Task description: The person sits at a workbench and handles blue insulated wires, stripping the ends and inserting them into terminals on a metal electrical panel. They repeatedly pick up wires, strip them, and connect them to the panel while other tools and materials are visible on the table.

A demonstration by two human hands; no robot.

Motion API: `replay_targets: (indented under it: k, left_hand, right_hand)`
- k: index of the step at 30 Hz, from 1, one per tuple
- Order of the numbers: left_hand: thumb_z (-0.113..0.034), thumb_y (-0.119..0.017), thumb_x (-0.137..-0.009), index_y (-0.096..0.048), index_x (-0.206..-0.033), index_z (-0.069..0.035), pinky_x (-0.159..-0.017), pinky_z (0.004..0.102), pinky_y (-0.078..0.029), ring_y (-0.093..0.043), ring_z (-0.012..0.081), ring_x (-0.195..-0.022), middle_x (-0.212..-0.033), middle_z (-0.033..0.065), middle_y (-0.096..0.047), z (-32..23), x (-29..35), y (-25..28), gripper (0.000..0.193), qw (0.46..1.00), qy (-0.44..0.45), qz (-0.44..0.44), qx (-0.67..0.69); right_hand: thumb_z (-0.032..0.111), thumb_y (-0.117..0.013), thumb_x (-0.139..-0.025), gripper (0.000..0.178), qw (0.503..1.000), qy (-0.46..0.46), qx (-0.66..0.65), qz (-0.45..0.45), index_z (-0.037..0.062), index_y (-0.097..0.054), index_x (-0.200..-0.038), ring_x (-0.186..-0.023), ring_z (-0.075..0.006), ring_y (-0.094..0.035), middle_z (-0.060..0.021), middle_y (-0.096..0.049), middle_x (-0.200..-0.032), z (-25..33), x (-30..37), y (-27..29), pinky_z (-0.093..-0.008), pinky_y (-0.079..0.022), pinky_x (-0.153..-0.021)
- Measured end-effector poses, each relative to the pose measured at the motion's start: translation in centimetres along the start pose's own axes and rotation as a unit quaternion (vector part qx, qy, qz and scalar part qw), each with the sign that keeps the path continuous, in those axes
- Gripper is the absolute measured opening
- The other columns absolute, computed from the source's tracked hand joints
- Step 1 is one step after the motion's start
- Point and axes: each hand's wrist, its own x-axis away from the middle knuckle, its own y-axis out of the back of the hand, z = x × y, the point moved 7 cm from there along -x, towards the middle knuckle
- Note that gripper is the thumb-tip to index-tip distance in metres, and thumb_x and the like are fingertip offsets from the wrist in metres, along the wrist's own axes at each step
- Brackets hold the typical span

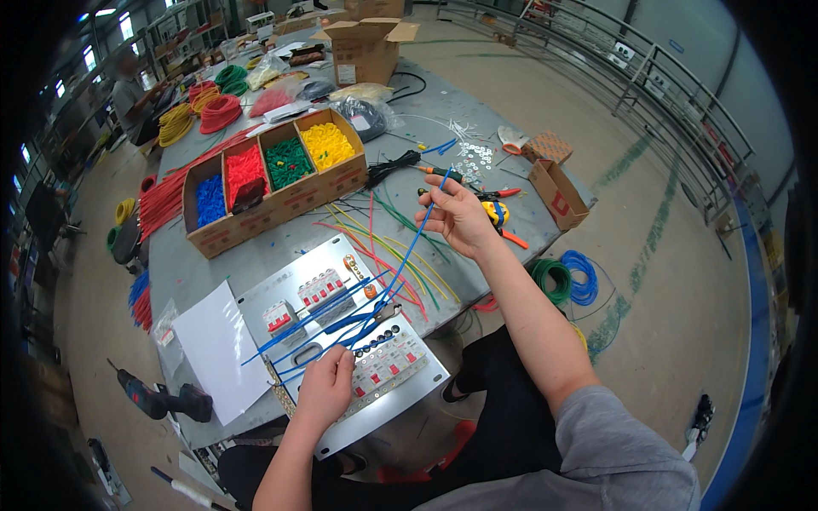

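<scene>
A length of blue wire [411, 252] slants up from the metal mounting plate [341, 439] to my raised right hand [460, 217], whose fingers are bent around its upper part. My left hand [328, 387] is closed at the wire's lower end, beside the near row of circuit breakers [392, 368]; its fingertips are partly hidden. Farther back on the plate are another breaker row [322, 289] and a small breaker [278, 317]. Several more blue wires [294, 334] lie across the plate, alongside a blue-handled hand tool [345, 323]. The plate overhangs the table's front edge.
A divided cardboard box [294, 209] holds blue, red, green and yellow small parts. White paper [223, 349] and a cordless drill [162, 396] are at left. Loose coloured wires [400, 264], tools [494, 213] and a small open box [558, 194] lie right. Another person [128, 98] is far left.
</scene>
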Motion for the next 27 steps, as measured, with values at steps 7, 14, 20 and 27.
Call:
replay_targets:
  k: [7, 14, 20, 27]
  left_hand:
    - [-0.021, -0.052, -0.105, -0.06, -0.09, 0.002, -0.062, 0.0441, -0.046, -0.065, 0.0402, -0.068, -0.075, 0.0234, -0.064, 0.5, 0.0, 0.4, 0.029, 1.0, -0.01, -0.021, -0.008]
    - [-0.022, -0.051, -0.106, -0.06, -0.093, 0.003, -0.059, 0.0413, -0.044, -0.06, 0.0333, -0.061, -0.07, 0.02, -0.062, 1.0, -1.0, 0.8, 0.03, 0.998, -0.009, -0.052, 0.023]
    - [-0.021, -0.05, -0.107, -0.061, -0.096, 0.003, -0.056, 0.0433, -0.043, -0.059, 0.0345, -0.057, -0.067, 0.0201, -0.061, 1.9, -2.5, 1.3, 0.029, 0.994, 0.002, -0.106, 0.018]
    - [-0.021, -0.051, -0.106, -0.058, -0.092, 0.001, -0.057, 0.048, -0.043, -0.061, 0.0432, -0.061, -0.071, 0.0246, -0.063, 0.7, -3.2, 2.0, 0.027, 0.991, 0.003, -0.111, -0.072]
  right_hand:
    - [0.015, -0.062, -0.104, 0.029, 0.998, 0.043, 0.043, -0.015, 0.0041, -0.052, -0.128, -0.084, -0.0274, -0.076, -0.014, -0.068, -0.103, -0.4, -0.6, -1.2, -0.0362, -0.066, -0.068]
    - [0.014, -0.064, -0.102, 0.03, 0.992, -0.093, -0.009, 0.09, 0.0051, -0.051, -0.128, -0.094, -0.0308, -0.075, -0.0152, -0.068, -0.104, -8.9, 2.0, -7.1, -0.0401, -0.065, -0.081]
    - [0.009, -0.06, -0.104, 0.025, 0.98, -0.162, 0.019, 0.114, 0.0055, -0.049, -0.126, -0.092, -0.03, -0.076, -0.0177, -0.071, -0.106, -14.9, 6.2, -13.2, -0.0351, -0.066, -0.075]
    - [0.011, -0.058, -0.105, 0.019, 0.987, -0.14, 0.012, 0.082, 0.0064, -0.048, -0.12, -0.088, -0.0346, -0.077, -0.0211, -0.069, -0.109, -13.4, 3.4, -12.3, -0.0375, -0.067, -0.069]
